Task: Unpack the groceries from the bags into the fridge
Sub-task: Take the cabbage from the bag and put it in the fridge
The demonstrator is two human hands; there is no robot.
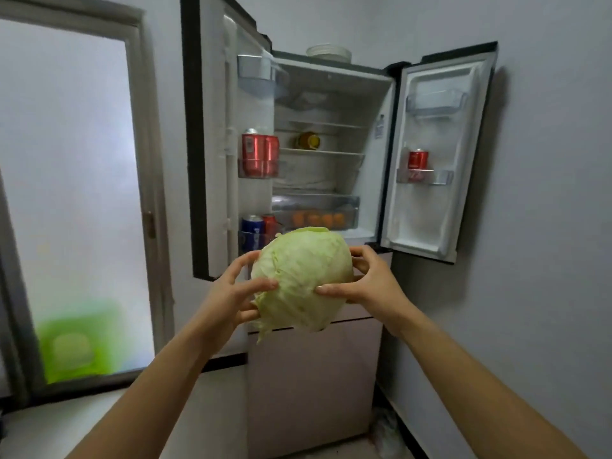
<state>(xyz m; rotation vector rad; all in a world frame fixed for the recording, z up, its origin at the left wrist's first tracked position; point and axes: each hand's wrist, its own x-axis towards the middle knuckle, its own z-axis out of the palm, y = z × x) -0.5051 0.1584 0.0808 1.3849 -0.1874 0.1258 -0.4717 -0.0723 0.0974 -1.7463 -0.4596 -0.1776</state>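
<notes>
A pale green cabbage (303,279) is held up in front of the fridge (331,104), just below its open upper compartment. My left hand (228,293) grips the cabbage's left side and my right hand (367,279) grips its right side. Both upper fridge doors stand open. Red cans (260,154) sit in the left door's middle bin, and a blue can (252,226) with a red one sits in the bin below. One red can (418,162) stands in the right door's bin. Oranges (318,219) lie in the clear drawer, and a dark jar (308,140) rests on a shelf.
The left fridge door (212,160) juts out toward me at the left. A frosted glass door (66,177) with a green shape behind it fills the left. A wall (546,226) runs close along the right. A white bowl (328,52) sits on top of the fridge.
</notes>
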